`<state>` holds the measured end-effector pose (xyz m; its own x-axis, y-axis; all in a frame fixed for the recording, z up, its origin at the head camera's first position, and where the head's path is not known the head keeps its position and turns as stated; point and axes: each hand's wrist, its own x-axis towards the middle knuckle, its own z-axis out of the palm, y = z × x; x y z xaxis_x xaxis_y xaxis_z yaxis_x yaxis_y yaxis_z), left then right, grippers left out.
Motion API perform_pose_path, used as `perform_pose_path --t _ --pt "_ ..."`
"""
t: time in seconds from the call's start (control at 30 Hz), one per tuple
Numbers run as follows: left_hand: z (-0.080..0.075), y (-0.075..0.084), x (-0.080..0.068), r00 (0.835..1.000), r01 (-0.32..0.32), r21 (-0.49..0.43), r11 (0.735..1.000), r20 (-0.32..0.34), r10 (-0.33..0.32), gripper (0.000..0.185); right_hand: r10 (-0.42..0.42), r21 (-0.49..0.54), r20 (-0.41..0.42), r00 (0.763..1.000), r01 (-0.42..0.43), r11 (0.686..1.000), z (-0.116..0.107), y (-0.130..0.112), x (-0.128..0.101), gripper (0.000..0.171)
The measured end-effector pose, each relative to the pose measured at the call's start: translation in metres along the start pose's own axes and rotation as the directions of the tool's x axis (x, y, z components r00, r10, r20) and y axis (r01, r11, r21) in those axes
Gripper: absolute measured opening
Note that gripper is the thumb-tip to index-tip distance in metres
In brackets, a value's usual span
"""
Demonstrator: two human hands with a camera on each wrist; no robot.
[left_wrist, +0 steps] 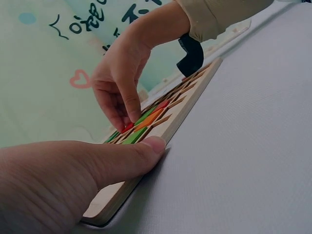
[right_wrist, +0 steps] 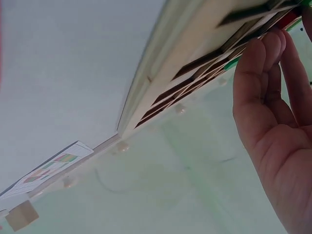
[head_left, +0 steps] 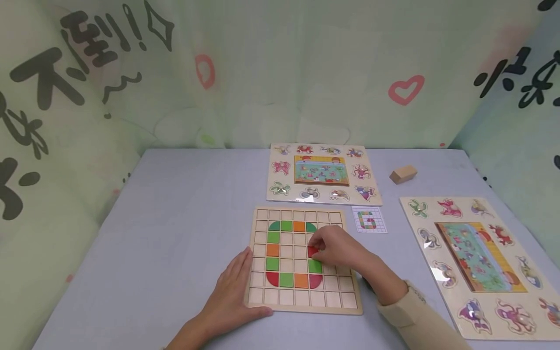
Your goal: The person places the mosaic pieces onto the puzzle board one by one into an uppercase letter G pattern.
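Observation:
A wooden grid board (head_left: pixel 306 297) lies mid-table with green, orange and red tiles set in a ring. My right hand (head_left: pixel 317 249) reaches over its right side and pinches a red tile (head_left: pixel 312 252) in the ring's right column, just above a green tile (head_left: pixel 315 266). In the left wrist view the right hand's fingertips (left_wrist: pixel 124 119) touch the red tile (left_wrist: pixel 127 127). My left hand (head_left: pixel 238 284) rests flat on the board's left edge, the thumb (left_wrist: pixel 146 148) pressing the rim. In the right wrist view the fingers (right_wrist: pixel 273 87) curl against the board (right_wrist: pixel 195 53).
A small pattern card (head_left: pixel 369 219) lies right of the board. Two animal peg puzzles sit nearby, one behind (head_left: pixel 321 172) and one at the right (head_left: pixel 481 262). A wooden block (head_left: pixel 403 174) lies at the back right. Printed curtains wall the table.

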<state>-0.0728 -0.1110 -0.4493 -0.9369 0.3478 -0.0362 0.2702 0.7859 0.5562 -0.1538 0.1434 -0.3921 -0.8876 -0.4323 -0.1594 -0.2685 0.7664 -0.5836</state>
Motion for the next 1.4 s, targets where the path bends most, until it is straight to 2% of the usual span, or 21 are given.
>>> perform_pose_path --t 0.27,0.5,0.73,0.83,1.13,1.4 --pt "0.000 0.000 0.000 1.000 -0.001 -0.009 1.000 0.002 0.001 0.116 0.001 0.013 0.015 1.000 -0.001 1.000 0.000 0.002 0.003 0.013" --pt "-0.001 -0.001 0.000 1.000 -0.004 0.000 1.000 0.000 0.004 0.117 0.034 0.038 -0.008 0.999 -0.034 0.999 -0.001 0.002 -0.002 0.016" --pt "-0.001 -0.001 0.000 1.000 -0.023 -0.008 1.000 -0.009 0.023 0.115 0.065 0.069 -0.063 0.996 -0.061 0.996 -0.020 0.017 -0.025 0.020" --pt "-0.001 -0.001 0.000 1.000 -0.027 -0.004 1.000 -0.012 0.027 0.115 0.075 0.075 -0.062 0.995 -0.070 0.995 -0.028 0.029 -0.035 0.022" --pt "-0.001 -0.001 0.000 1.000 -0.016 -0.011 1.000 -0.005 0.016 0.117 0.035 0.044 -0.030 0.999 -0.034 0.998 -0.042 0.061 -0.061 0.028" --pt "-0.001 -0.001 0.000 1.000 -0.013 -0.007 1.000 -0.003 0.013 0.117 0.032 0.009 -0.006 0.999 -0.032 0.999 -0.047 0.074 -0.081 0.034"
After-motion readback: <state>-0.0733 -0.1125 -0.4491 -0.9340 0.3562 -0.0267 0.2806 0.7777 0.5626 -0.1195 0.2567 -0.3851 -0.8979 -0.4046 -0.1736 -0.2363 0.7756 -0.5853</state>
